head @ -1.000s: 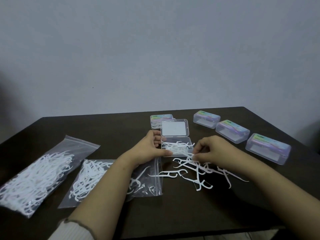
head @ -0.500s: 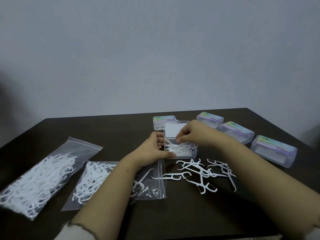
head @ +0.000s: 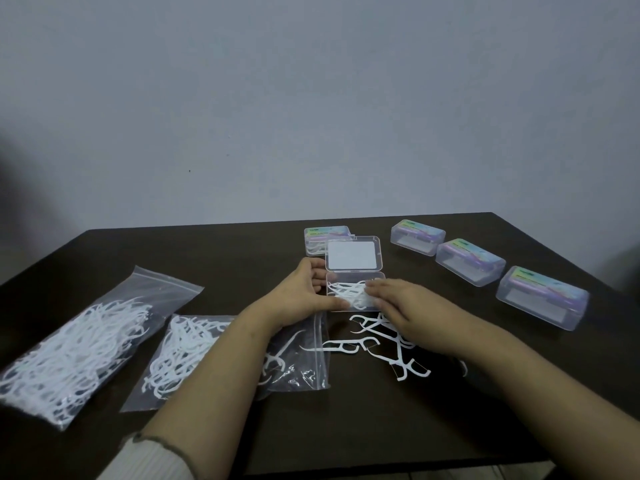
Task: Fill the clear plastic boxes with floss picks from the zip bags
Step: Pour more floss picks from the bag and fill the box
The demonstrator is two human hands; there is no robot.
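Left hand (head: 298,294) grips open box (head: 355,292), steadying it. Right hand (head: 398,303), fingers flat, apparently presses picks down inside. Next: gather loose picks (head: 377,344) from bench (head: 346,427).

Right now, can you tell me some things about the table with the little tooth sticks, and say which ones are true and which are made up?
1. The open clear box has floss picks inside. True.
2. The left hand holds the open box's left side. True.
3. Three closed boxes line up on the left of the table. False: they sit on the right; the zip bags lie on the left.
4. Both zip bags are empty. False: both hold white floss picks.
5. Loose floss picks lie on the table in front of the open box. True.
6. The right hand is lifted high above the table. False: it is low, fingers at the open box.
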